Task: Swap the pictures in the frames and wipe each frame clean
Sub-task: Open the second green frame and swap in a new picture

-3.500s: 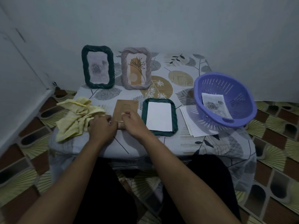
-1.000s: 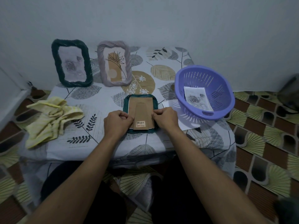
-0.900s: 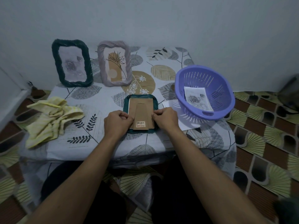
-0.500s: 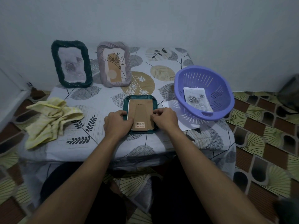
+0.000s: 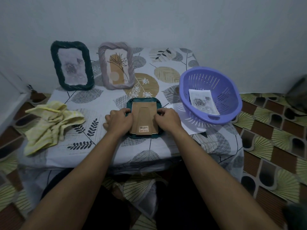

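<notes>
1. Head view, centre of the picture: a teal frame (image 5: pixel 144 138) lies face down on the leaf-print tablecloth (image 5: pixel 99 102), near its front edge.
2. A brown backing board (image 5: pixel 144 116) sits in the back of that frame, with a barcode sticker (image 5: pixel 143 128) near its lower edge.
3. The left hand (image 5: pixel 118 121) has its fingers curled, pinching the board's left edge.
4. The right hand (image 5: pixel 167 119) has its fingers curled, pinching the board's right edge.
5. At upper left a dark green frame (image 5: pixel 54 63) stands upright by the wall, and a mauve frame (image 5: pixel 131 63) stands just to its right. Each has a picture in it.
6. A crumpled yellow cloth (image 5: pixel 51 123) lies at the left edge of the table.
7. At right, a purple basket (image 5: pixel 224 90) holds a rose print (image 5: pixel 201 102) and rests on white sheets (image 5: pixel 187 126).
</notes>
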### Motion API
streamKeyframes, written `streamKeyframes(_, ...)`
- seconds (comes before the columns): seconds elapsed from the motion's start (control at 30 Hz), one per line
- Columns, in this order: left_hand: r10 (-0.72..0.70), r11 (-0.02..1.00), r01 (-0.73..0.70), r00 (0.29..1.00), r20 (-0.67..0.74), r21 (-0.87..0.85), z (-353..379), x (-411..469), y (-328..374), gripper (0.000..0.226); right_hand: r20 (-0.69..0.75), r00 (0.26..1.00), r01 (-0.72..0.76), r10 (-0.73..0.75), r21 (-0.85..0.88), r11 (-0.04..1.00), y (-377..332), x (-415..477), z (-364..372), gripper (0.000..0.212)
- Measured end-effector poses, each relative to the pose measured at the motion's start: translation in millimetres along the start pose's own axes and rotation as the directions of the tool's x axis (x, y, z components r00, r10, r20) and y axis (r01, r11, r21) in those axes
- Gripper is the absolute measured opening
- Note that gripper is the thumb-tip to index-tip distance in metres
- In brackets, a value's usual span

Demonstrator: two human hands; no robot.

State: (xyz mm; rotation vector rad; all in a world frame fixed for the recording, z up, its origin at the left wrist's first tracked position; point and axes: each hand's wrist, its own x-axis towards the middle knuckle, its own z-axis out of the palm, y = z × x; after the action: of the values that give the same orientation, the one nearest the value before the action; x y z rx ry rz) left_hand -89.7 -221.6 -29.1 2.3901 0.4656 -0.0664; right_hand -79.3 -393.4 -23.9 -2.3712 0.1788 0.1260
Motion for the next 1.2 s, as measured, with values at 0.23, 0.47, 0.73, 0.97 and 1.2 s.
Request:
streamKeyframes(0.23,0.007,0.999,-0.009,0.998,0.057,0.043,-5.0,-0.1,0.0,0.038,0.034,0.999,0.010,-0.010,-0.019,1.000,-0.8,-1.1,0.1,0.030)
streamKeyframes(0.47,0.121,0.988,-0.116,0.991,0.049,-0.097,-27.0,-12.0,-17.2,0.013,-0.016,1.000,-0.021,0.019,-0.107,0.994,1.8,-13.9,-10.4,0.023)
streamKeyframes(0.73,0.128,0.991,-0.124,0.983,0.133,-0.041,-22.9,-28.8,-24.5,0.016,0.056,0.998,0.014,-0.003,-0.204,0.979,9.9,-40.5,-18.1,0.023)
streamKeyframes(0.97,0.065,0.980,-0.047,0.994,0.087,-0.195,-13.6,-30.0,-25.7,0.011,0.064,0.998,0.015,-0.011,-0.064,0.998,16.4,-37.2,-12.2,0.019)
streamKeyframes(1.2,0.109,0.987,-0.106,0.994,0.013,-0.122,-12.5,-31.4,-27.0,0.019,0.034,0.999,0.031,-0.028,-0.086,0.996,21.9,-26.9,-9.3,0.018)
